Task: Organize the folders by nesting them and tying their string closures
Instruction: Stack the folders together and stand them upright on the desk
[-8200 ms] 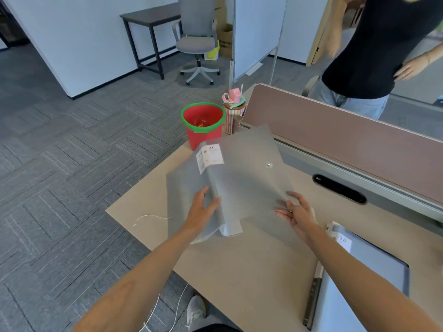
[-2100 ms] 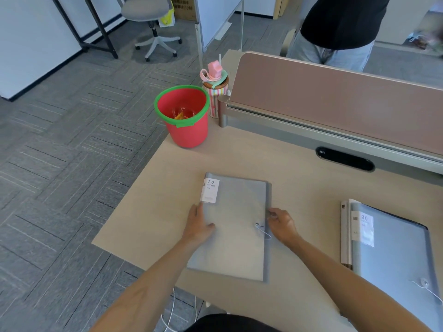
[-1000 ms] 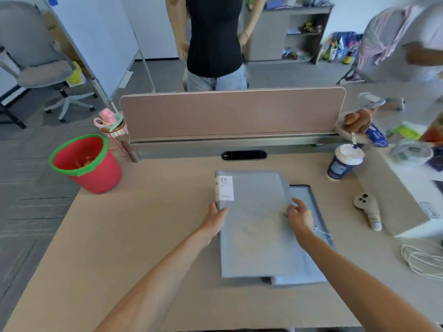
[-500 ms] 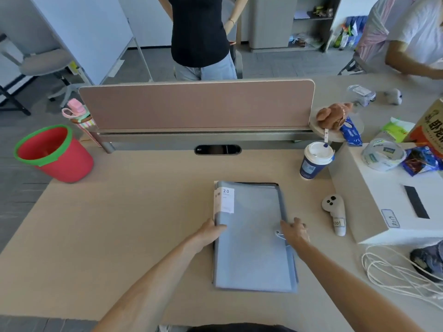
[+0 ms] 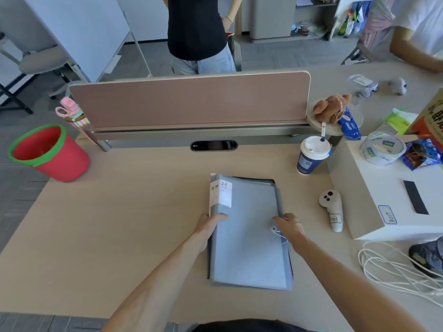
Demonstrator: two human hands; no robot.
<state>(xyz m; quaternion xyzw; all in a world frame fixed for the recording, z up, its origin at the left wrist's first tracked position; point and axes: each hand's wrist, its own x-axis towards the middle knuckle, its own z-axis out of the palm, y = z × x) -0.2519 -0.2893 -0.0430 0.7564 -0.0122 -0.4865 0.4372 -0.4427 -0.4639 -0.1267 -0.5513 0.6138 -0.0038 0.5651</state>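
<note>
A grey-blue folder point(image 5: 247, 236) with a white "20" label point(image 5: 221, 194) lies on top of another folder, whose dark edge point(image 5: 278, 190) shows along the top and right. The stack rests on the beige desk point(image 5: 107, 236) in front of me. My left hand point(image 5: 211, 222) grips the stack's left edge, fingers over the top cover. My right hand point(image 5: 288, 224) holds the right edge next to the round button with its white string closure point(image 5: 276, 232), which hangs in a loose loop.
A paper coffee cup point(image 5: 311, 155) and a white controller point(image 5: 332, 209) stand right of the folders. A white box point(image 5: 395, 207), white cables point(image 5: 393, 271) and snacks fill the far right. A red bucket point(image 5: 48, 153) sits far left. The desk divider point(image 5: 189, 101) lies behind, with people beyond.
Both hands carried the folder from the left of the desk to the right and set it on the second folder. Over the last half second they squared the stack, hands at its edges.
</note>
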